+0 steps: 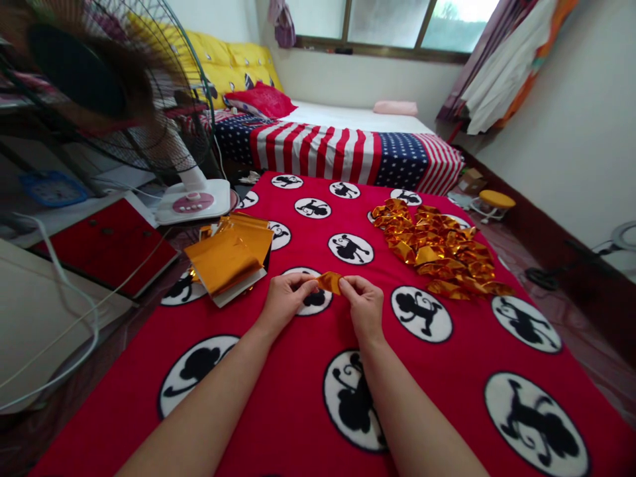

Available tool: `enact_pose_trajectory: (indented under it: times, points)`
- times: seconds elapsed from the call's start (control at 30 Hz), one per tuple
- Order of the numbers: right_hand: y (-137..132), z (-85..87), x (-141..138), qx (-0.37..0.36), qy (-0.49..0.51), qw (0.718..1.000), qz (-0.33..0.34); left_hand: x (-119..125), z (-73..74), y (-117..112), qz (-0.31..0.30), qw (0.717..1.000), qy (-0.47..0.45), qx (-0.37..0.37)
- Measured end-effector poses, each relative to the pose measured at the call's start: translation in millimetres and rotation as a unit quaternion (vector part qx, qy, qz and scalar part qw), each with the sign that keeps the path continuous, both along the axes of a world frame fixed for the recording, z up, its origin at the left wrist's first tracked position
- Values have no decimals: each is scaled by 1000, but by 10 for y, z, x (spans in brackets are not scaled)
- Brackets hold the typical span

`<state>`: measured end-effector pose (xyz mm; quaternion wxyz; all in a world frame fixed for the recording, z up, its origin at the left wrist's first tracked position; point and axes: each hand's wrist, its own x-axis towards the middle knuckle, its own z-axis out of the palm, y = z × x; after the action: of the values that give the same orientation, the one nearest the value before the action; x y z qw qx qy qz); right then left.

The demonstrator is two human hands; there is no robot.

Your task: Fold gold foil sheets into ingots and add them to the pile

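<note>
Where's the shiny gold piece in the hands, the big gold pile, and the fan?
Gold piece [329, 282]: head view, on its middle.
Gold pile [437, 252]: head view, on the middle of the pile.
Fan [193, 202]: head view, on its white base.

Foil sheets [226, 255] lie left on the blanket [278, 377], folded foil pieces [437, 250] right, a bed [342, 152] behind.

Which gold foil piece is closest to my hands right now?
The small folded foil piece pinched between your left hand and right hand; the folded foil heap and flat sheets lie apart.
</note>
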<state>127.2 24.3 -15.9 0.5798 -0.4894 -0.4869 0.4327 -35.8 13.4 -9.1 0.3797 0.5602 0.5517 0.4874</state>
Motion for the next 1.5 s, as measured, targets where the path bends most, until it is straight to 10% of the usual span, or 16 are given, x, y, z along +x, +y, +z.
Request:
enact_pose_trajectory:
  times: [0.4, 0.7, 1.07, 1.5]
  points:
    - [-24, -22, -8, 8, -29, 999, -13, 31, 58, -60, 10, 991, 134, 8]
    - [-100, 44, -85, 39, -78, 995, 56, 90, 50, -59, -46, 995, 82, 43]
    - [-78, 49, -52, -1, 22, 995, 94, 11, 48, -79, 62, 996, 32, 57]
    - [-133, 74, -80, -25, -5, 993, 116, 46, 22, -74, 32, 998, 22, 43]
